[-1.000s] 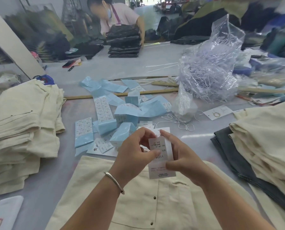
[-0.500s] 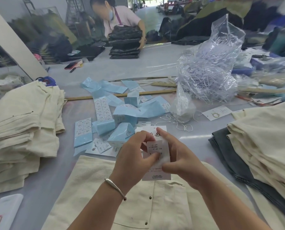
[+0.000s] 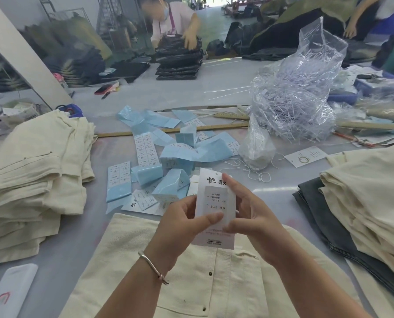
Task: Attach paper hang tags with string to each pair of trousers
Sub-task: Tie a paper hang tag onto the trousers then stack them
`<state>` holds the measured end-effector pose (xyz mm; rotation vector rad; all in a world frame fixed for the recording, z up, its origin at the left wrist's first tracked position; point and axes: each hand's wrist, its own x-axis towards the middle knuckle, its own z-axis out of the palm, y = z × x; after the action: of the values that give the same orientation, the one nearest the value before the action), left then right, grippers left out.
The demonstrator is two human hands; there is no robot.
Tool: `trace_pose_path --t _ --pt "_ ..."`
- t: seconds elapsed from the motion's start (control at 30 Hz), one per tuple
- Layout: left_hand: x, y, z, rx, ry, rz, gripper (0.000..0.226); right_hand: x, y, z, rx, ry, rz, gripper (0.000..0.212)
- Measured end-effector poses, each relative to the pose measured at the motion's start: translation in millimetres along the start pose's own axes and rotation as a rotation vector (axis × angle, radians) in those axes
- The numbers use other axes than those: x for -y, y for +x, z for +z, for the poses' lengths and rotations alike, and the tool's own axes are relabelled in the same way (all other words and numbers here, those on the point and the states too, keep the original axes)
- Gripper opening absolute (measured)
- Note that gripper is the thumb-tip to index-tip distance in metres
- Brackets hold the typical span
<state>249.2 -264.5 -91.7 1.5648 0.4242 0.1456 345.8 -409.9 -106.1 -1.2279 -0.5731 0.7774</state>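
Grey worktop (image 3: pixel 214 88), cluttered. Cream trousers (image 3: pixel 191 278) flat at near edge, folded cream stacks on both sides (image 3: pixel 30 180) (image 3: pixel 370 203). Clear bag of strings (image 3: pixel 294 92) far right. Blue sticker sheets (image 3: pixel 168 154) mid-worktop. Hang tag (image 3: pixel 215 207) held upright above trousers: left hand (image 3: pixel 180 223) pinching lower left edge, right hand (image 3: pixel 251 216) gripping right side.

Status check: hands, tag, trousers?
Left hand and right hand both pinch hang tag. No string on it. Cream trousers underneath, nothing in the way.

Both hands (image 3: pixel 177 222) (image 3: pixel 252 216) raised, prob. pinch grip.
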Motion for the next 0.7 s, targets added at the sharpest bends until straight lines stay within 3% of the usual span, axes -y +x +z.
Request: trace_pose_path --t 0.33,0.53,0.63,0.7 --pt "14 8 -1 0.097 -0.162 0.068 0.034 -6 5 3 -0.110 0.287 0.011 0.072" --pt "34 3 5 0.068 -0.133 0.057 0.030 -21 7 7 -0.286 0.274 0.051 0.058" --pt "45 2 7 0.049 -0.117 0.009 0.037 -27 6 9 -0.379 0.248 0.025 0.047" --pt "49 4 6 0.043 -0.104 -0.034 0.054 -31 10 10 -0.438 0.162 0.001 0.036"
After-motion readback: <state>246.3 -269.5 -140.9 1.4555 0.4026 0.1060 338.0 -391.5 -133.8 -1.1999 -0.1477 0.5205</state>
